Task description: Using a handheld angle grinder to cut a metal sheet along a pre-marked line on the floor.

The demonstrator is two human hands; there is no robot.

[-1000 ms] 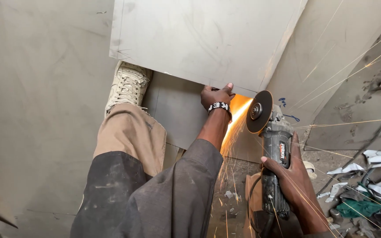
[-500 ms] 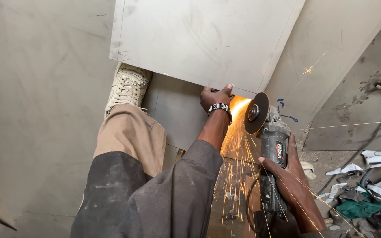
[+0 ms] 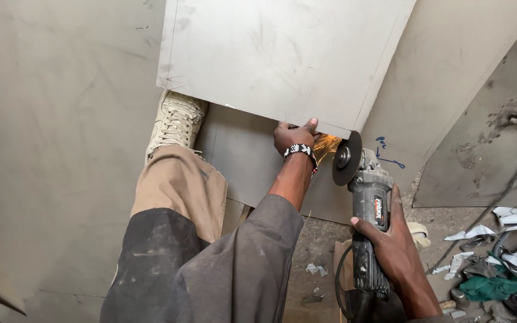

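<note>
The largest item in view was the pale metal sheet, lying over other grey sheets on the floor, its near edge raised off the sheet below. A beige shoe stood at that edge, partly under it. The left hand gripped the near edge close to the cut, thumb on top and fingers curled beneath, a beaded wristband just behind it. The right hand was closed fully round the body of the angle grinder, whose disc stood on edge just beside the sheet's corner. Compared with half a second earlier, the heavy shower of sparks had shrunk to a small orange glow between disc and left hand, which suggested lighter disc contact or a cut near its end. Scrap pieces lay at the right.
</note>
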